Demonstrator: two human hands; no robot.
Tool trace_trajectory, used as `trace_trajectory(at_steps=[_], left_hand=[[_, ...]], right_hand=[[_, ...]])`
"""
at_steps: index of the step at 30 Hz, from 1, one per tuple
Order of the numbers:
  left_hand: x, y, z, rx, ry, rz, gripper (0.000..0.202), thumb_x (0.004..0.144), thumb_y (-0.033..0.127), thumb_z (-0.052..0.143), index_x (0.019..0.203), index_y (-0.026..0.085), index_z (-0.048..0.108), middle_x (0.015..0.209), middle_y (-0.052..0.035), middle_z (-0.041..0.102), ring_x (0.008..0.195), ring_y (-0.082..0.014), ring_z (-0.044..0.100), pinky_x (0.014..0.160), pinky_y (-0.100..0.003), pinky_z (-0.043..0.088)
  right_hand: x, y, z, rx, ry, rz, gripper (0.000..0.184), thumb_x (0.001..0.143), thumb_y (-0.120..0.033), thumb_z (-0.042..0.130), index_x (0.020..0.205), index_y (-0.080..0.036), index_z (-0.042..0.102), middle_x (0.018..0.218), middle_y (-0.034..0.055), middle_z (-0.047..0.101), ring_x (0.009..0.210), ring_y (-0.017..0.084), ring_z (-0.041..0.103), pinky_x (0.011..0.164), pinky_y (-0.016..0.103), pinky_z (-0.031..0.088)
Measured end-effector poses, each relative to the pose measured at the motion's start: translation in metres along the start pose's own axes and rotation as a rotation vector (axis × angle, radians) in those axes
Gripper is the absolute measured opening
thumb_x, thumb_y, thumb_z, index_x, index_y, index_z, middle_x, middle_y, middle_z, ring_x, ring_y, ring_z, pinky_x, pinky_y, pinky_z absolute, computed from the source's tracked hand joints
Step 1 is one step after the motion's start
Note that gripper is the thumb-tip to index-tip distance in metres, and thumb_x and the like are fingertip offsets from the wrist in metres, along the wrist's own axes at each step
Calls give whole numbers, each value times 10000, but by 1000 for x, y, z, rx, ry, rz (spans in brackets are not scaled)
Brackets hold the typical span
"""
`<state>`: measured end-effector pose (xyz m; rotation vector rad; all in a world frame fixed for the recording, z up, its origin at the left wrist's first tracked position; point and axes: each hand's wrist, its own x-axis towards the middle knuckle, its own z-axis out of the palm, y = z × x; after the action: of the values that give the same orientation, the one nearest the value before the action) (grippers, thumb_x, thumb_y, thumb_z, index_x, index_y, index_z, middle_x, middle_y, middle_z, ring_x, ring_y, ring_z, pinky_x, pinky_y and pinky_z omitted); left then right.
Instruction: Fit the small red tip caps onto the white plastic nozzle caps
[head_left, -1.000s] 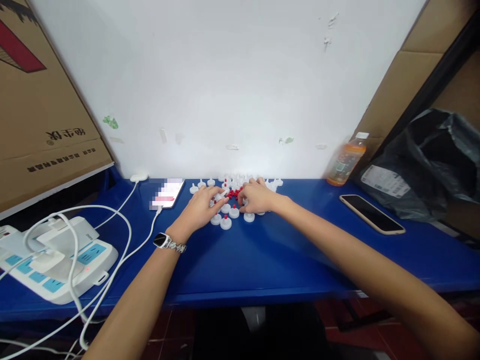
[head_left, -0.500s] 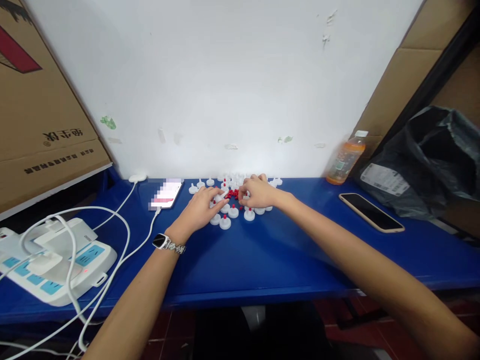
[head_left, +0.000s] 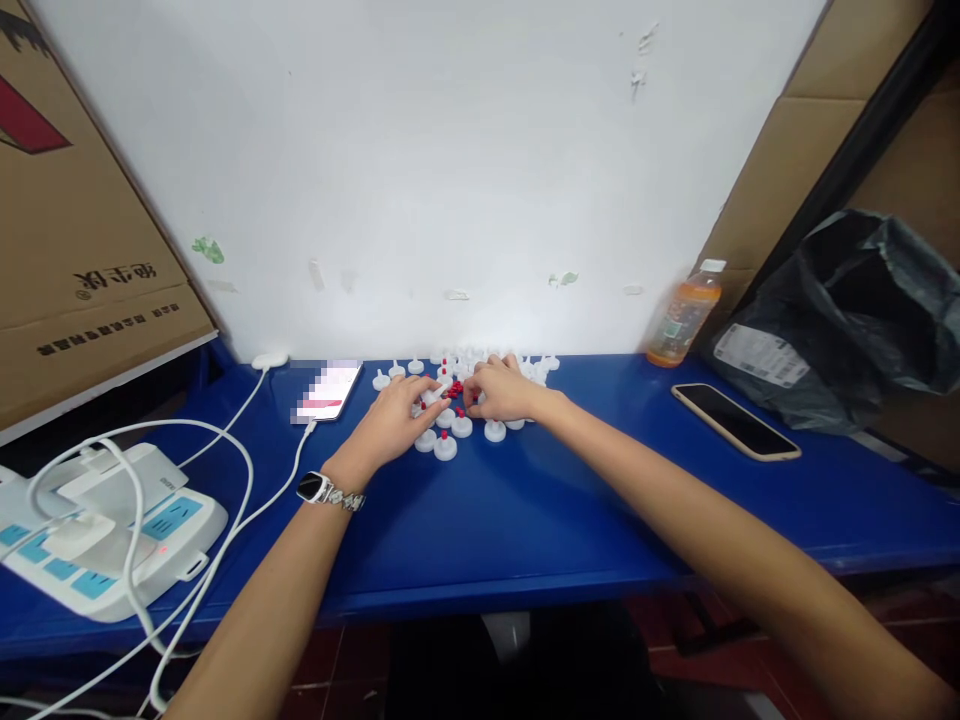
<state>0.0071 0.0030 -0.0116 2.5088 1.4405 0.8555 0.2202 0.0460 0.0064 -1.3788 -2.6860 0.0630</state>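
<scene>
Our left hand (head_left: 401,408) pinched 1 white cap (head_left: 433,396), best kept steady; red tips (head_left: 455,388) lay at 9 o'clock from our right hand (head_left: 501,389), whose grasp we couldn't tell.

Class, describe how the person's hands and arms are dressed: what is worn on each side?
No sleeves or gloves show. The left hand has a watch at its wrist, with a dark, rounded rectangular face, pale case and silvery link band. The right hand shows no watch.
</scene>
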Motion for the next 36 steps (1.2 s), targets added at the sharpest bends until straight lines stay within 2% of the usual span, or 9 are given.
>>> trace_trajectory(at_steps=[5,13,17,19,21,24,27,31,36], left_hand=[[-1,-4,-4,-10,19,-25,377,958,498,498,1140,212,664,1048,-82,690,935,-235,574,852,-381,456],[-1,2,-3,-7,10,-11,323,946,479,517,1051,215,671,1002,-69,686,932,-240,585,880,-388,455],[-1,1,-4,-4,6,-24,319,949,475,516,1043,215,675,979,-70,683,937,-241,582,883,-387,451],[-1,-1,-3,-1,7,-20,326,956,480,507,1052,215,669,995,-70,682,941,-238,581,892,-390,447],[0,-2,-3,-14,9,-2,345,968,496,485,1077,218,656,1027,-69,680,952,-236,582,890,-386,448],[1,1,-1,-50,23,13,380,994,511,422,1130,217,621,1057,-72,667,964,-234,583,853,-368,456],[0,8,-1,-76,19,18,382,1015,504,369,1132,212,585,1029,-67,648,949,-230,573,847,-371,451],[-3,15,1,-167,-18,23,387,1012,536,359,1127,217,546,1056,-67,620,978,-228,563,869,-383,460],[-3,13,8,-192,-45,53,400,1004,529,383,1218,209,490,1157,-107,590,1007,-246,571,856,-415,492]], right_hand=[[7,-1,-1,4,8,-31,222,833,-400,677,964,-243,762,978,92,703,1052,298,496,887,398,243],[21,1,13,56,20,-59,124,812,-297,673,842,-209,756,852,46,752,994,268,581,927,400,240],[19,2,12,119,46,-48,78,789,-242,669,767,-201,732,786,28,741,945,246,617,963,417,266],[15,3,9,248,127,-25,57,782,-217,663,765,-186,708,789,26,733,892,214,633,946,393,328],[9,2,7,506,231,3,62,798,-221,652,815,-171,685,805,34,729,816,179,644,858,340,415],[0,-2,7,985,333,27,155,812,-305,679,868,-161,661,773,40,719,730,158,651,724,293,480],[-6,-9,10,1290,359,21,284,751,-420,761,842,-165,678,744,30,712,688,144,637,701,290,493],[-8,-16,15,1477,327,40,373,660,-492,832,768,-162,698,704,15,693,616,108,576,603,255,439],[-8,-19,18,1601,316,37,370,635,-458,870,764,-160,694,702,15,692,635,105,577,579,245,395]])
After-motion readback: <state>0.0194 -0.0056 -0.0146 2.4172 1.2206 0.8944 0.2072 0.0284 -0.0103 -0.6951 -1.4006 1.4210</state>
